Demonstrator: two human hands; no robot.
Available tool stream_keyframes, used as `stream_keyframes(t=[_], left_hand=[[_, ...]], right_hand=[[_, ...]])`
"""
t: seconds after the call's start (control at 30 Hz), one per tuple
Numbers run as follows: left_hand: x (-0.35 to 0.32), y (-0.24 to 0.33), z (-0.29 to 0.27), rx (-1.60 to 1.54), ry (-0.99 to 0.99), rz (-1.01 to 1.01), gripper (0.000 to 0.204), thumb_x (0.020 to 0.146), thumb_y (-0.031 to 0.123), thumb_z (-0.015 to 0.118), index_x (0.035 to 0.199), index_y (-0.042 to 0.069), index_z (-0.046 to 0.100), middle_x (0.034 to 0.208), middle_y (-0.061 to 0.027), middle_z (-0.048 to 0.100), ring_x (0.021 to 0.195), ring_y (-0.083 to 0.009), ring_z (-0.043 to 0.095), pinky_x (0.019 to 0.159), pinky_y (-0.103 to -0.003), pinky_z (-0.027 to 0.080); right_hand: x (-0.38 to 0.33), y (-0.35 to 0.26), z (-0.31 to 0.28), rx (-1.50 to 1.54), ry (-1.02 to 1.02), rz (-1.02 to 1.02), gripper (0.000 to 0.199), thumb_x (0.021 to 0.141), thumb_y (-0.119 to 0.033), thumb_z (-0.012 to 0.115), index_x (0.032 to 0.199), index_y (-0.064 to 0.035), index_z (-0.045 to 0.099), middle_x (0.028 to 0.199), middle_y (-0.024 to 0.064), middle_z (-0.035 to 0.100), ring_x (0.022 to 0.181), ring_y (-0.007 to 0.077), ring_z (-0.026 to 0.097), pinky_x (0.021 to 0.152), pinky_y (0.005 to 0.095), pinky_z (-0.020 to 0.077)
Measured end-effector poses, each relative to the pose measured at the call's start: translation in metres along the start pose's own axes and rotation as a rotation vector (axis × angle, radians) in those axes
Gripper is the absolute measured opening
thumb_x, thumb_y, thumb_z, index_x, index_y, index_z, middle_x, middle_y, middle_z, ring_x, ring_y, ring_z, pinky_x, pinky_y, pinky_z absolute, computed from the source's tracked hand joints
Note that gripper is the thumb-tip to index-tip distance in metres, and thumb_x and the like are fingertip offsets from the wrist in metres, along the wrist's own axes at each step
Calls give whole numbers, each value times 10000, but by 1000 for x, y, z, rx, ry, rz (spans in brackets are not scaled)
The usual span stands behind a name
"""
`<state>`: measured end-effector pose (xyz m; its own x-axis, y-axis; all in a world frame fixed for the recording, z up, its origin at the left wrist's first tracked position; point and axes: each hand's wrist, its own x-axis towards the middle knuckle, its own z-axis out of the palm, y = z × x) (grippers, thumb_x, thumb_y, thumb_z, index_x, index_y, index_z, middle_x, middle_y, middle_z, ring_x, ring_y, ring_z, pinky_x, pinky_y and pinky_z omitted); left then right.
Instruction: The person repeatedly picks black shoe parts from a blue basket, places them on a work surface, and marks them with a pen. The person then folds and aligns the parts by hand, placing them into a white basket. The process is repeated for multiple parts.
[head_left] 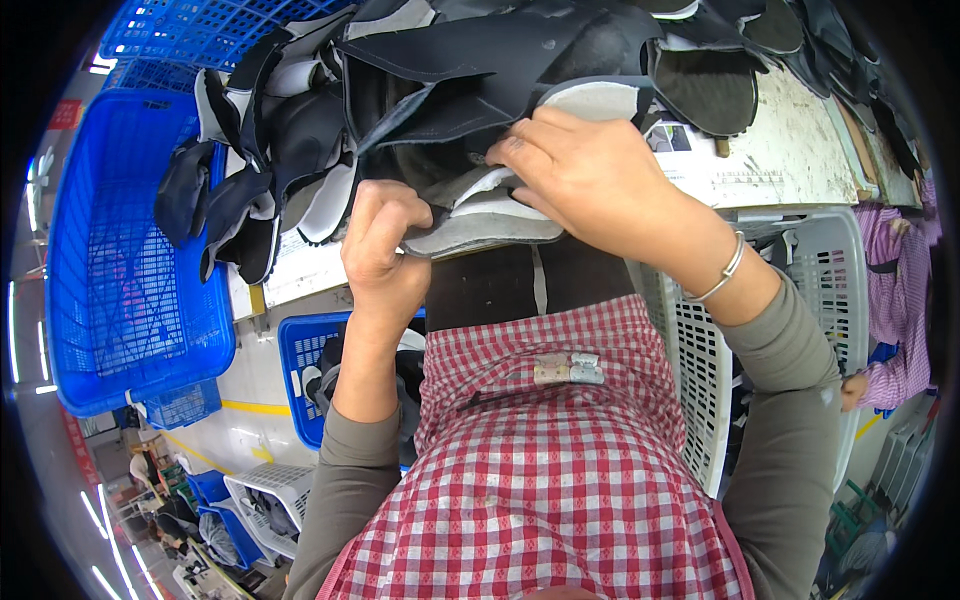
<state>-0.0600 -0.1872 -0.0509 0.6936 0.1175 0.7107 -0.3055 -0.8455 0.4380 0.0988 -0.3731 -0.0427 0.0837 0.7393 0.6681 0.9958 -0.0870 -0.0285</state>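
A black boot upper (pixel 490 105) with stitched seams lies at the front edge of the work table, its pale grey lining (pixel 485 232) turned toward me. My left hand (pixel 385 245) is closed, pinching the left end of the lined edge between thumb and bent fingers. My right hand (pixel 595 180), a bracelet at its wrist, grips the same upper farther right. Its fingers curl over the edge and the thumb sits inside by a whitish fold. Both hands hide parts of the edge they grip. More black uppers (pixel 305 135) lie piled around it.
On the left stands a large blue plastic basket (pixel 140 345). Below the table edge are a smaller blue crate (pixel 300 375) and a white basket (pixel 700 375) close to my right arm. Another person's purple checked sleeve (pixel 895 300) shows at the right.
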Motion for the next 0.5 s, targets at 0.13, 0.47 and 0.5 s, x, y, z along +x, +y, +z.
stream_keyframes(t=[0.13,0.47,0.5], left_hand=[[-2,5,2,128,-98,-41,469,536,-189,610,950,19,681,857,-103,616,790,-285,606,678,-356,494],[-7,2,7,194,-61,172,331,538,-39,780,855,47,746,753,-69,580,724,-254,610,619,-359,479],[-7,2,7,166,-43,206,328,535,-35,782,852,45,744,743,-66,573,715,-253,606,613,-360,476]], right_hand=[[-5,-5,4,-99,31,-26,165,717,-152,692,875,-112,717,771,-20,670,817,147,663,613,271,555],[-18,-8,-3,-59,59,-122,188,738,-166,712,913,-102,735,794,-22,665,831,140,654,625,266,554],[-19,-9,-5,-53,49,-103,200,735,-160,706,924,-98,733,834,-17,681,843,145,663,628,271,555]])
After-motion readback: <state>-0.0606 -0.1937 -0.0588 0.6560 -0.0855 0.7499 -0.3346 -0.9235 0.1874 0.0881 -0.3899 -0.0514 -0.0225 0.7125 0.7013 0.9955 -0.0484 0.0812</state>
